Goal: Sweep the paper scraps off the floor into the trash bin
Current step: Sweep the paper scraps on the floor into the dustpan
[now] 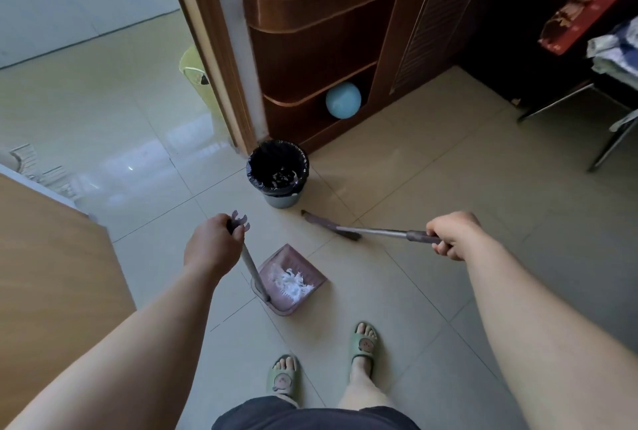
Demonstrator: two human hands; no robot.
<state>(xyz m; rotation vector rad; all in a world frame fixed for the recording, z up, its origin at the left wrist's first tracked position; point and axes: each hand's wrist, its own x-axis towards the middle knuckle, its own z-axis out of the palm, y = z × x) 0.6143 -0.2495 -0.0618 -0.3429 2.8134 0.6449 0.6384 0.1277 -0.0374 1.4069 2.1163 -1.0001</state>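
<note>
Though apart, scraps (291, 283) below left hand (214, 243).

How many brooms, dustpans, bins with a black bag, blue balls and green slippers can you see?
broom: 1
dustpan: 1
bin with black bag: 1
blue ball: 1
green slippers: 2
Total: 6

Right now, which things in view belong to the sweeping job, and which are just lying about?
Job: dustpan, gripped by the left hand, holding paper scraps; broom, gripped by the right hand; trash bin with a black liner.
Lying about: blue ball on a cabinet shelf; yellow container by the doorway; wooden table at left.
</note>
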